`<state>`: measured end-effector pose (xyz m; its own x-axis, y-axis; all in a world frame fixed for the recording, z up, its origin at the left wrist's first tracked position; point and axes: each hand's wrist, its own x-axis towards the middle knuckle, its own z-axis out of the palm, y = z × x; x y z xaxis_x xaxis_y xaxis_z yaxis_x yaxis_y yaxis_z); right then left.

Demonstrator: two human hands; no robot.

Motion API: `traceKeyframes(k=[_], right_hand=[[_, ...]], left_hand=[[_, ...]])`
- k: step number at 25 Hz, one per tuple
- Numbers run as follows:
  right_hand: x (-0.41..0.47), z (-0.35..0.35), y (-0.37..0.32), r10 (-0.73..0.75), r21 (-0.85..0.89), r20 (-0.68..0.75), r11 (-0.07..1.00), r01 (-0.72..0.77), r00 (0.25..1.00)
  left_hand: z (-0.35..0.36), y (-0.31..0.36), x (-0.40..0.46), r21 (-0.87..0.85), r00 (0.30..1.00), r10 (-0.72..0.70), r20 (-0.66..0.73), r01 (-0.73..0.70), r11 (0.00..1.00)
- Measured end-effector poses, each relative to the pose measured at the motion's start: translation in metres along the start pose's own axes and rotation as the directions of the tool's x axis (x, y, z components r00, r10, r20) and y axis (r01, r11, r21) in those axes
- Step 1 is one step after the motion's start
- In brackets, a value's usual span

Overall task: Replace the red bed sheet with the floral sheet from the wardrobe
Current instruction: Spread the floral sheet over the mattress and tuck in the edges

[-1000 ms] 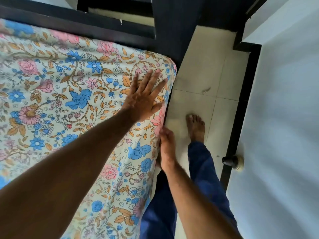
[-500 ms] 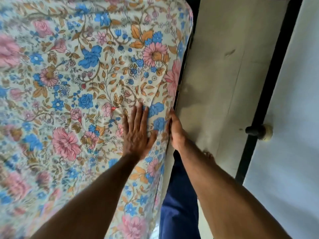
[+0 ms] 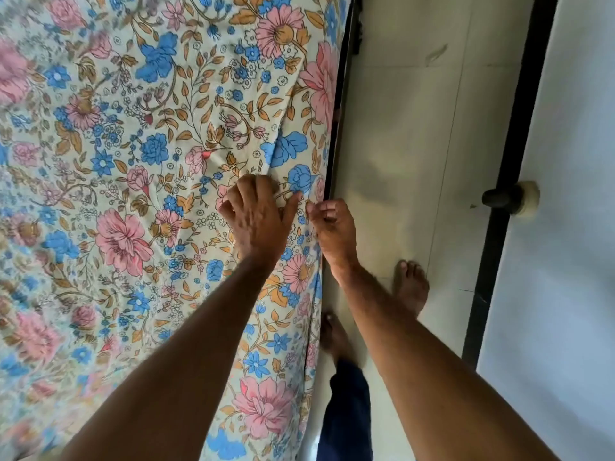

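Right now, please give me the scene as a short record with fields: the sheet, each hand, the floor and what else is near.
sheet: floral sheet covers the bed top, small creases near the hands
left hand: left hand rests on the sheet, fingers curled, bunching the cloth
right hand: right hand pinches the sheet at the bed edge
floor: pale tiled floor, two bare feet on it
near: door stopper at the wall

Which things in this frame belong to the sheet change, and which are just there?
Part of the job:
- floral sheet, spread over the bed
- left hand, fingers curled on the sheet near the bed's edge
- right hand, pinching the sheet at the edge

Just there:
- tiled floor
- black door stopper on the wall
- bare feet
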<state>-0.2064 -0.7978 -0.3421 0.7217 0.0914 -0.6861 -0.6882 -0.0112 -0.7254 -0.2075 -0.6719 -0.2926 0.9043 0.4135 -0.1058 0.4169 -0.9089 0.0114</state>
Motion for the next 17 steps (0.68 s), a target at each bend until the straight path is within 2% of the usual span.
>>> traceKeyframes(k=[2, 5, 9, 13, 15, 16, 17], right_hand=[[0.006, 0.004, -0.005, -0.051, -0.039, 0.023, 0.998, 0.052, 0.998], [0.017, -0.003, -0.008, -0.075, -0.088, 0.050, 0.993, 0.079, 0.996], [0.014, -0.032, 0.010, -0.043, -0.066, -0.061, 0.997, 0.039, 0.997], [0.014, -0.045, 0.012, 0.128, 0.053, -0.180, 0.991, -0.120, 0.975], [0.005, -0.039, 0.014, 0.260, 0.038, -0.103, 0.965, -0.258, 0.960], [-0.007, -0.032, 0.019, 0.307, -0.035, -0.020, 0.951, -0.307, 0.952], [-0.024, -0.027, 0.023, 0.346, -0.130, 0.055, 0.932, -0.337, 0.937]], left_hand=[[-0.001, 0.006, -0.003, 0.075, 0.999, 0.036, -0.001, -0.036, 0.997], [-0.006, 0.007, 0.002, 0.099, 0.987, 0.160, -0.018, -0.158, 0.982], [-0.006, 0.027, -0.008, 0.089, 0.897, 0.441, -0.006, -0.439, 0.894], [0.007, 0.058, -0.017, 0.070, 0.741, 0.626, 0.244, -0.657, 0.751], [0.003, 0.060, -0.011, 0.077, 0.664, 0.593, 0.455, -0.693, 0.717], [0.004, 0.054, -0.010, 0.120, 0.612, 0.593, 0.523, -0.742, 0.660], [0.006, 0.048, -0.011, 0.184, 0.538, 0.611, 0.580, -0.818, 0.545]])
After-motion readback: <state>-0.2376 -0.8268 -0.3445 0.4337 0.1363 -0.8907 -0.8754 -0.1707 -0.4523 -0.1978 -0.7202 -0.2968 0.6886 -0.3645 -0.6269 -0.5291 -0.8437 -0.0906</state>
